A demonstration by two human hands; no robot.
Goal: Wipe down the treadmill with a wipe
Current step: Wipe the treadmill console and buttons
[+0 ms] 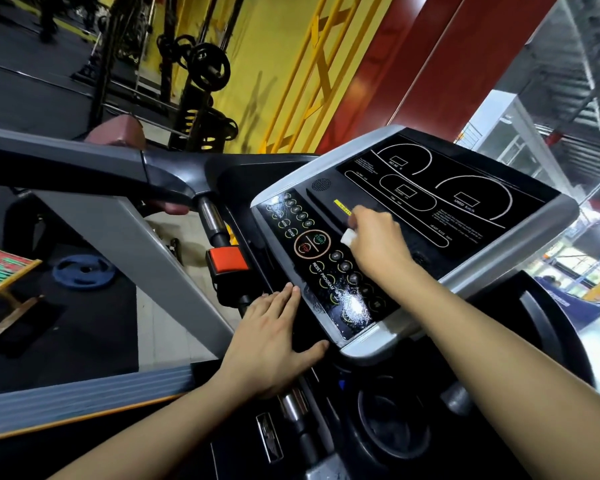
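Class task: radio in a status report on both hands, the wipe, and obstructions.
Right hand grips white wipe on treadmill console. Left hand open, flat on console edge. Nothing in the way.

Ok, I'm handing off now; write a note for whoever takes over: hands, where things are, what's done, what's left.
Right hand: grip on the white wipe, pressed to the treadmill console just above the button panel.
Left hand: open, flat on the console's lower left edge, bracing.
Done: wet streaks on the lower part of the button panel suggest it has been wiped.
Left: display area looks dry; handrail and cup holder show no sign of wiping.
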